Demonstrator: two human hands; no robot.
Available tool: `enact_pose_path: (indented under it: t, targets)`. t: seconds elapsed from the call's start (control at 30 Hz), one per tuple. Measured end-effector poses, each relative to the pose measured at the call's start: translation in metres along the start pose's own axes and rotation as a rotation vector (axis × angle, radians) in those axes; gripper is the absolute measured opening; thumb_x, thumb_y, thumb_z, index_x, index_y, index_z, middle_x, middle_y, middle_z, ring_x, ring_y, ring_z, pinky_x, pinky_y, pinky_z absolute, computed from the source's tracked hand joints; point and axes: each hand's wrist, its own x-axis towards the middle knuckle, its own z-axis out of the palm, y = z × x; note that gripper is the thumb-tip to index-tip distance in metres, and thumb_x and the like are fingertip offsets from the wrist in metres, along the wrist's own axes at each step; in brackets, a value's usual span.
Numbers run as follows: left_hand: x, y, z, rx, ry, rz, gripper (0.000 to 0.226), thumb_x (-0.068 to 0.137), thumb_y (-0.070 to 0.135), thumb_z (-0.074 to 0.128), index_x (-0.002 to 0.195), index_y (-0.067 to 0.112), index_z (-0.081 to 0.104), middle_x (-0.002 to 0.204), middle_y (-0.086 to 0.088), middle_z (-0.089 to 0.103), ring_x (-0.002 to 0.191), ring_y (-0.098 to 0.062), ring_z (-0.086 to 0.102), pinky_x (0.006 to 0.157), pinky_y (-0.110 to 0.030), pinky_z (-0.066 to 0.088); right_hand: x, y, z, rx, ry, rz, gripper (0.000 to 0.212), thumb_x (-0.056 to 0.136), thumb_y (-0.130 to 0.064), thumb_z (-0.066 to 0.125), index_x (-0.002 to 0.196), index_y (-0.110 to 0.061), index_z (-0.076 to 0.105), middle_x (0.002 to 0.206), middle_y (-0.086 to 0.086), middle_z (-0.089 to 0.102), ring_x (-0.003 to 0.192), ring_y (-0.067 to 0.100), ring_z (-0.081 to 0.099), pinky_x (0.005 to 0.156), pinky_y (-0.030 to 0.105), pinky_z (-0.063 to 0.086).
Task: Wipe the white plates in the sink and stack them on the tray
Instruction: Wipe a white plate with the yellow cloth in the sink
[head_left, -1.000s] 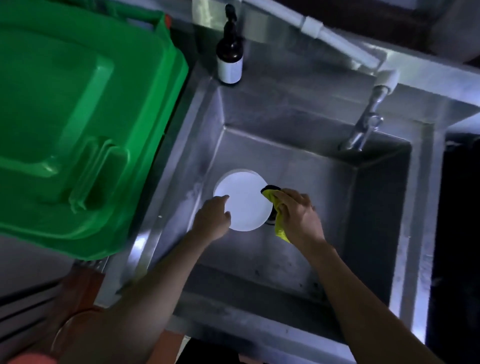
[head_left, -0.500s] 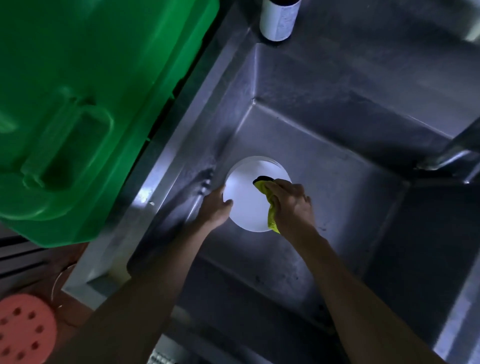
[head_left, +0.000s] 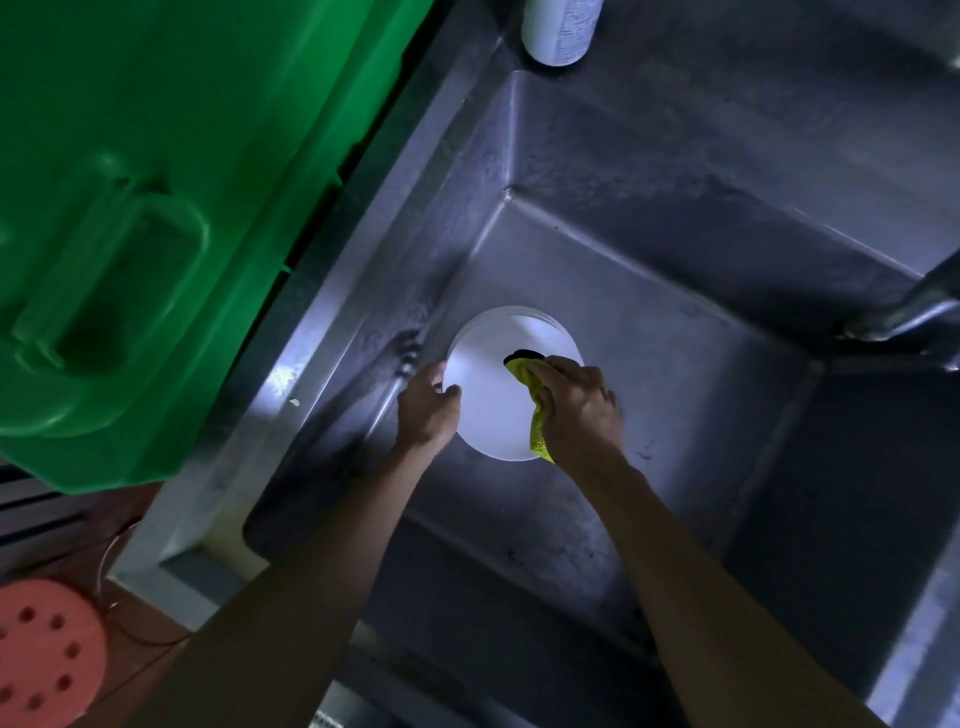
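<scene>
- A large green plastic bin lid (head_left: 156, 208), with a moulded handle, is seen filling the upper left.
- A white-labelled bottle (head_left: 558, 28) is stood on the steel ledge at the top edge, cut off by the frame.
- A metal tap (head_left: 904, 317) is seen at the right edge.
- A reddish floor (head_left: 130, 525) is shown at lower left, where a pink round perforated stool top (head_left: 41, 654) is placed.
- The scene is dimly lit.
</scene>
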Motion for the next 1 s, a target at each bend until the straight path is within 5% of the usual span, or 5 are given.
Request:
enact_pose_path:
  t: [0.2, 0.33, 0.67, 0.83, 1.0]
  targets:
    - [0.002, 0.008, -0.004, -0.176, 0.138, -0.175, 0.031, 0.088, 0.006, 0.062, 0.117, 0.012, 0.07, 0.12, -0.005, 0.073, 0.101, -0.016, 0.065, 0.083, -0.023, 0.053, -0.008, 0.0, 0.0, 0.03, -0.011, 0.015, 0.055, 0.086, -0.009, 0.057, 0.129, -0.043, 0.061, 0.131, -0.01, 0.061, 0.107, 0.032, 0.053, 0.089, 0.046, 0.049]
    - [-0.003, 0.007, -0.004, -0.336, 0.062, -0.316, 0.039, 0.088, 0.007, 0.064, 0.127, 0.013, 0.067, 0.117, -0.008, 0.069, 0.104, -0.027, 0.066, 0.082, -0.045, 0.062, -0.018, -0.002, -0.007, 0.037, -0.055, 0.035, 0.051, 0.091, -0.012, 0.052, 0.131, -0.043, 0.061, 0.134, -0.009, 0.06, 0.11, 0.033, 0.052, 0.095, 0.046, 0.047]
    - [-0.039, 0.021, -0.001, -0.356, -0.174, -0.322, 0.023, 0.09, -0.002, 0.056, 0.092, 0.021, 0.06, 0.096, -0.002, 0.066, 0.084, -0.019, 0.064, 0.042, -0.022, 0.052, -0.06, -0.003, -0.022, 0.131, -0.035, 0.118, 0.048, 0.094, -0.012, 0.049, 0.131, -0.04, 0.062, 0.133, -0.01, 0.06, 0.113, 0.031, 0.05, 0.093, 0.043, 0.049]
    - [-0.052, 0.027, 0.005, -0.374, -0.289, -0.34, 0.047, 0.087, -0.006, 0.052, 0.127, 0.018, 0.054, 0.128, -0.01, 0.057, 0.112, -0.033, 0.061, 0.062, -0.038, 0.06, -0.079, -0.001, -0.024, 0.135, -0.013, 0.149, 0.053, 0.09, -0.009, 0.048, 0.132, -0.041, 0.06, 0.133, -0.013, 0.059, 0.114, 0.028, 0.05, 0.09, 0.044, 0.052]
    - [-0.071, 0.039, 0.011, -0.446, -0.396, -0.325, 0.057, 0.086, -0.014, 0.044, 0.128, 0.023, 0.056, 0.133, -0.011, 0.055, 0.119, -0.038, 0.055, 0.081, -0.05, 0.061, -0.1, 0.002, -0.03, 0.161, 0.056, 0.188, 0.053, 0.088, -0.01, 0.048, 0.128, -0.041, 0.061, 0.131, -0.011, 0.06, 0.107, 0.031, 0.052, 0.087, 0.047, 0.052]
